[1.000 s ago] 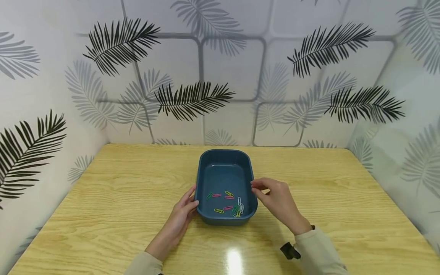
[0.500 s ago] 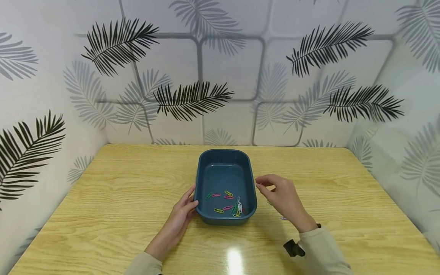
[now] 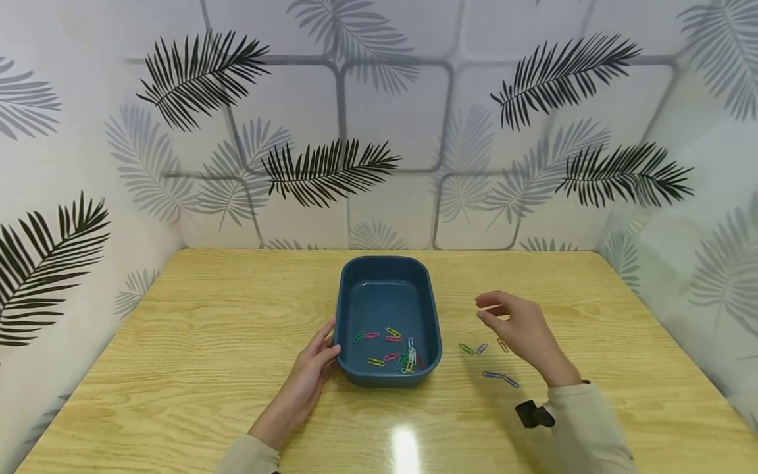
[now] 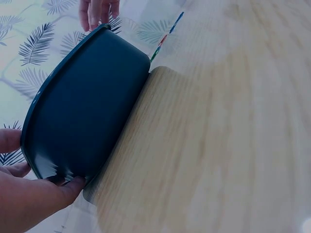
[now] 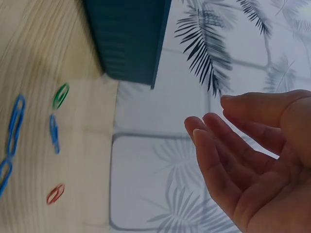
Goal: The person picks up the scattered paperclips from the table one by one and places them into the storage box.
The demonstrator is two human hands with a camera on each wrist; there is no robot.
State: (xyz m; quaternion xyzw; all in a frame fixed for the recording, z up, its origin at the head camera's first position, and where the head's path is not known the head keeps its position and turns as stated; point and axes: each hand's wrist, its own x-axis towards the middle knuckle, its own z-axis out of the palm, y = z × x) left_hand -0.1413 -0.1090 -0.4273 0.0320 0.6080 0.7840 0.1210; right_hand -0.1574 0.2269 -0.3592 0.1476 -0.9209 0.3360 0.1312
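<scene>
A dark blue plastic bin point(image 3: 387, 380) stands on the table, with several colored paperclips point(image 3: 376, 362) lying in its near half. My left hand point(image 3: 308, 378) holds the bin's left side, its thumb at the rim and the other fingers along the outer wall. In the left wrist view the bin point(image 4: 92, 97) hides its own contents. To the right, my right hand point(image 3: 527, 332) hovers over the table; a gap shows between thumb and fingertips, and nothing is in it. Below and left of that hand lie a green paperclip point(image 3: 466, 349), a purple paperclip point(image 3: 482, 349) and an orange paperclip point(image 3: 503, 345).
Two blue paperclips, one of them the left blue paperclip point(image 3: 491, 374), lie end to end nearer the front. The wooden table point(image 3: 225, 316) ends at a leaf-patterned wall point(image 3: 403, 210) at the back. A black strap piece point(image 3: 535, 415) hangs by the right sleeve.
My right hand has moved from the bin's right rim rightward and its fingers have parted. A red paperclip now shows in the bin, and the table paperclips have come into view. The left hand stays.
</scene>
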